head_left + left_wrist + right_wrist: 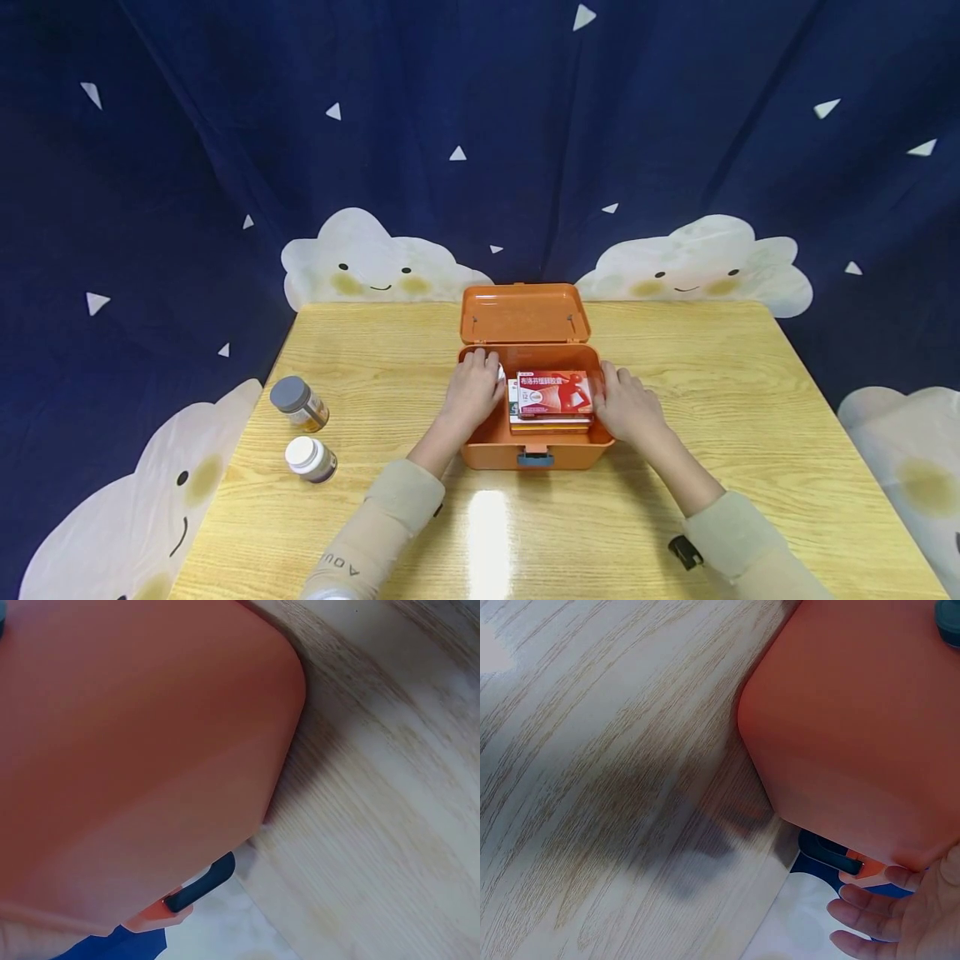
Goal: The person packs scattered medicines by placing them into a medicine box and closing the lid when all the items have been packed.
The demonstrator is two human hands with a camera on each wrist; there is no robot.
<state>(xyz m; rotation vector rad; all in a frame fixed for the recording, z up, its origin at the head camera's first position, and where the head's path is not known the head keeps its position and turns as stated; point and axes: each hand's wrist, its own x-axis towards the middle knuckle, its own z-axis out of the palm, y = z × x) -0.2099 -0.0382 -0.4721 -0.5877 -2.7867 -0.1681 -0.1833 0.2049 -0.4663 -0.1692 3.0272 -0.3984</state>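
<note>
An orange lidded box [480, 457] stands on the table with its lid [522, 315] tipped back. Inside lies a red-and-white medicine box [555, 393] on top of other flat cartons [551, 427]. My left hand [472, 389] reaches over the box's left side, its thumb and forefinger around a small white object [501, 372] that is mostly hidden. On the right rim, my right hand [626, 406] rests with its fingers outside. Those fingers [866, 922] look straight and spread in the right wrist view. Only a sliver of the left hand shows in the left wrist view.
Two bottles stand at the left of the wooden table [750, 433]: one with a grey cap [300, 403], one with a white cap [311, 459]. A blue-grey latch [536, 459] sits on the box's front. Behind the table hangs a dark blue curtain [517, 167] with clouds.
</note>
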